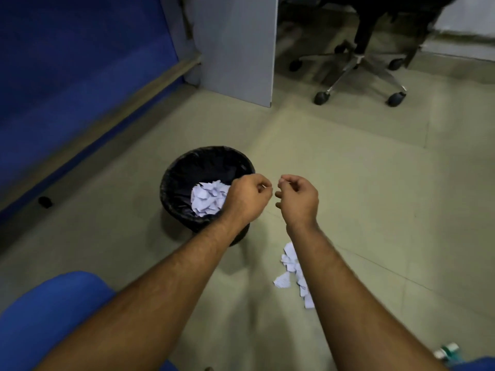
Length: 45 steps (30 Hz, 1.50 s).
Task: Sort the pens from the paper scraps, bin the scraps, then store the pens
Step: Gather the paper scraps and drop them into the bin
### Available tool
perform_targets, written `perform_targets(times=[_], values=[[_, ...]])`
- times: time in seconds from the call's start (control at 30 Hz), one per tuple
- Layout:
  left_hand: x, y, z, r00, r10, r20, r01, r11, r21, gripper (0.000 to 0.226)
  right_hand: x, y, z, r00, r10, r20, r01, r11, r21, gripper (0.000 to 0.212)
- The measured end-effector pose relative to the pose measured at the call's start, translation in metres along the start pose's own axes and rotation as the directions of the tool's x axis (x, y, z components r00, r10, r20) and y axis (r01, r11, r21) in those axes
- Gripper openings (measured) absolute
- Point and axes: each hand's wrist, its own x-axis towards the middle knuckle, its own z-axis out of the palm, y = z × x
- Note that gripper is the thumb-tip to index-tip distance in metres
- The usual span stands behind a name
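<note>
A round bin with a black liner (pixel 184 170) stands on the tiled floor, with a heap of white paper scraps (pixel 207 199) inside it. My left hand (pixel 247 199) hovers over the bin's right rim, its fingers curled shut, with nothing visible in them. My right hand (pixel 298 198) hangs just to the right of it, beside the bin, fingers loosely curled and apart, holding nothing visible. More white paper scraps (pixel 292 269) lie scattered on the floor under my right forearm. No pens are in view.
A blue partition (pixel 67 76) runs along the left. A grey panel (pixel 235 46) stands at the back, with an office chair's wheeled base (pixel 359 73) to its right. A blue seat (pixel 48 317) is at the bottom left. A small white-and-green object (pixel 447 354) lies bottom right.
</note>
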Motion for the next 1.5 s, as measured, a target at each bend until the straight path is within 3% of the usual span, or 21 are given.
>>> perform_targets(times=[0.1, 0.2, 0.33, 0.43, 0.5, 0.6, 0.67, 0.73, 0.83, 0.97, 1.03, 1.17, 1.27, 1.5], values=[[-0.024, -0.006, 0.063, 0.986, -0.009, 0.164, 0.000, 0.998, 0.057, 0.015, -0.001, 0.052, -0.043, 0.996, 0.057, -0.070, -0.065, 0.991, -0.113, 0.012], [-0.057, -0.031, 0.122, 0.943, -0.065, 0.327, 0.025, 0.992, 0.126, 0.019, -0.017, 0.111, -0.085, 0.985, 0.125, -0.119, -0.158, 0.930, -0.332, 0.015], [-0.088, -0.077, 0.173, 0.883, -0.184, 0.431, 0.105, 0.974, 0.201, 0.022, -0.042, 0.182, -0.125, 0.977, 0.189, -0.095, -0.199, 0.674, -0.711, 0.038], [-0.109, -0.109, 0.204, 0.890, -0.194, 0.413, -0.033, 0.876, 0.481, 0.037, -0.057, 0.224, -0.141, 0.974, 0.197, -0.114, -0.197, 0.480, -0.855, 0.062], [-0.117, -0.115, 0.209, 0.906, -0.167, 0.388, -0.117, 0.783, 0.611, 0.046, -0.062, 0.239, -0.145, 0.976, 0.191, -0.106, -0.177, 0.409, -0.895, 0.078], [-0.119, -0.111, 0.219, 0.921, -0.108, 0.375, -0.162, 0.768, 0.620, 0.043, -0.062, 0.244, -0.141, 0.991, 0.123, -0.057, -0.102, 0.399, -0.911, 0.057], [-0.120, -0.106, 0.225, 0.897, -0.066, 0.437, -0.230, 0.774, 0.590, 0.040, -0.058, 0.242, -0.134, 0.991, 0.130, 0.003, -0.051, 0.413, -0.909, 0.043], [-0.116, -0.101, 0.227, 0.877, -0.054, 0.478, -0.215, 0.845, 0.490, 0.036, -0.055, 0.242, -0.133, 0.984, 0.165, 0.064, -0.010, 0.409, -0.913, 0.039], [-0.105, -0.100, 0.223, 0.898, -0.031, 0.439, -0.166, 0.900, 0.403, 0.033, -0.050, 0.242, -0.140, 0.978, 0.188, 0.086, 0.003, 0.400, -0.917, 0.046], [-0.088, -0.104, 0.221, 0.892, 0.014, 0.452, -0.289, 0.786, 0.546, 0.074, -0.043, 0.245, -0.142, 0.982, 0.167, 0.091, 0.005, 0.457, -0.890, 0.068], [-0.082, -0.107, 0.222, 0.866, -0.026, 0.500, -0.306, 0.762, 0.571, 0.082, -0.036, 0.244, -0.135, 0.983, 0.128, 0.130, 0.060, 0.447, -0.893, 0.070], [-0.081, -0.109, 0.227, 0.826, -0.025, 0.563, -0.298, 0.828, 0.474, 0.055, -0.024, 0.238, -0.122, 0.971, 0.113, 0.209, 0.140, 0.441, -0.887, 0.061], [-0.088, -0.109, 0.233, 0.852, 0.000, 0.523, -0.304, 0.814, 0.495, 0.034, -0.023, 0.238, -0.116, 0.971, 0.087, 0.222, 0.160, 0.453, -0.877, 0.035], [-0.098, -0.113, 0.225, 0.922, 0.013, 0.388, -0.167, 0.916, 0.365, 0.020, -0.023, 0.238, -0.117, 0.975, 0.098, 0.198, 0.132, 0.461, -0.877, 0.023]])
